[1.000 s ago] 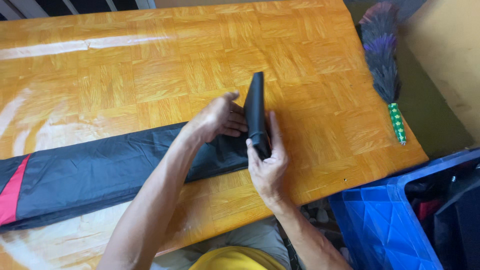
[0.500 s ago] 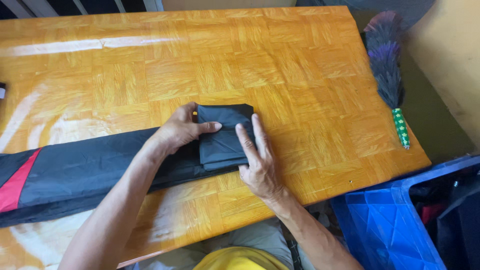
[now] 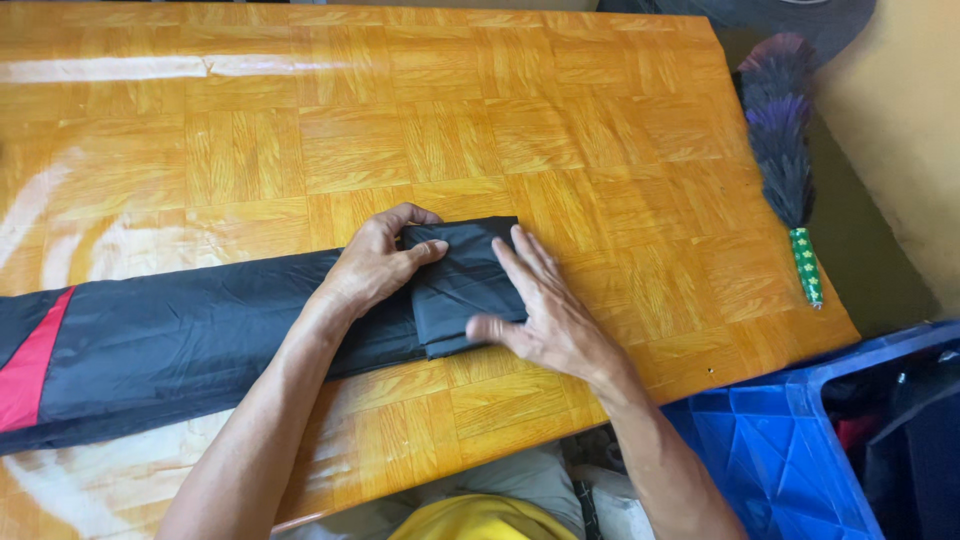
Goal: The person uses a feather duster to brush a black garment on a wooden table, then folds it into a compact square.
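The long black cloth (image 3: 200, 340) lies along the near edge of the wooden table (image 3: 400, 120), its right end folded over. My left hand (image 3: 375, 262) presses the fold with curled fingers. My right hand (image 3: 545, 310) lies flat, fingers spread, holding nothing.

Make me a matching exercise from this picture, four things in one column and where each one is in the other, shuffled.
Things:
1. left hand
2. right hand
3. feather duster
4. blue crate

Places:
A. on the floor beyond the table's right edge
B. flat on the right side of the folded end of the black fabric
C. below the wooden table's near right corner
D. on the fabric where the folded end meets the long strip

Pairs: 1-D, 2-B, 3-A, 4-C
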